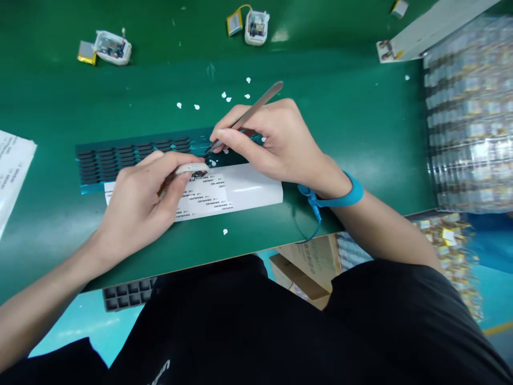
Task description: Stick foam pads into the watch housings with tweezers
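Observation:
My left hand [146,195] grips a small white device casing [193,169] with its inner parts showing, tilted on its side. Tweezers [256,107] are pinched in my right hand [268,136], their tips pointing down just right of and above the casing. Whether the tips hold anything is too small to tell. Beneath the hands lie a sheet with rows of black strips [134,158] and a white printed backing sheet [252,187]. Several small white round stickers [196,107] are scattered on the green table [340,123].
Two opened white casings [113,48] [256,28] with batteries attached lie at the back. Clear trays of parts [471,117] are stacked at the right, near a white bracket [420,35]. White paper [14,171] lies at the left. A blue wrist strap's cord [316,214] hangs by the front edge.

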The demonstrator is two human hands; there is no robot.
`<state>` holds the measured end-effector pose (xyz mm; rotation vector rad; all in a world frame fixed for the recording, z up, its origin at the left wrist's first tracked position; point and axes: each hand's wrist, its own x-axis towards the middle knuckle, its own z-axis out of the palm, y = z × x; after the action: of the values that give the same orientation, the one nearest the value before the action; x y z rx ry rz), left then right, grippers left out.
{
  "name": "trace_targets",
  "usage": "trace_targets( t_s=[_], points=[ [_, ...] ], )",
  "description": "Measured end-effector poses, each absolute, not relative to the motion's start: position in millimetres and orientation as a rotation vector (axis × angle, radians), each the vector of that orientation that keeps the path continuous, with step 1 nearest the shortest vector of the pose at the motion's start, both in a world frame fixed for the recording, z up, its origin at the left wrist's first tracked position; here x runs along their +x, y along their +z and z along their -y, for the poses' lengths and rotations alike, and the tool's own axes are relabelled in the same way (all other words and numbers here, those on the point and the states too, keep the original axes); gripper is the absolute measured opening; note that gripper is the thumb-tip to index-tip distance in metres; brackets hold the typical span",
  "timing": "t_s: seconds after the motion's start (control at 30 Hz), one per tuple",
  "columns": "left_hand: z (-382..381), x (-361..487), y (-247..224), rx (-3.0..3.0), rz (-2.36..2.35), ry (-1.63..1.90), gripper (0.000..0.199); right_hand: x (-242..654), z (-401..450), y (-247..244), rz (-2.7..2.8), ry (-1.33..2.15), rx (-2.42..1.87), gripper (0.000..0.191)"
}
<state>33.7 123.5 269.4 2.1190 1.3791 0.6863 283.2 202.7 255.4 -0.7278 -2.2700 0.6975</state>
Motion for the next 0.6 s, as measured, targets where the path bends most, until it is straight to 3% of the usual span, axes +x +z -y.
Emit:
trace_targets(
  t_s=[0.2, 0.37, 0.6],
  points=[
    [-121.2, 35.8, 265.5, 2.249, -1.331, 0.664, 0.031, 286.7, -203.2, 253.5, 2.373, 0.691, -0.736, 0.038],
    [-125.5, 38.5, 257.6, 2.317, -1.288, 0.719, 0.032, 286.0, -198.6, 245.5, 2.458, 0.473, -0.659, 0.03],
    [-123.0, 42.8, 255.7, 2.352, -1.134, 0.94, 0.028, 285.1, -204.8, 248.4, 2.16, 0.244, -0.62, 0.019]
  ],
)
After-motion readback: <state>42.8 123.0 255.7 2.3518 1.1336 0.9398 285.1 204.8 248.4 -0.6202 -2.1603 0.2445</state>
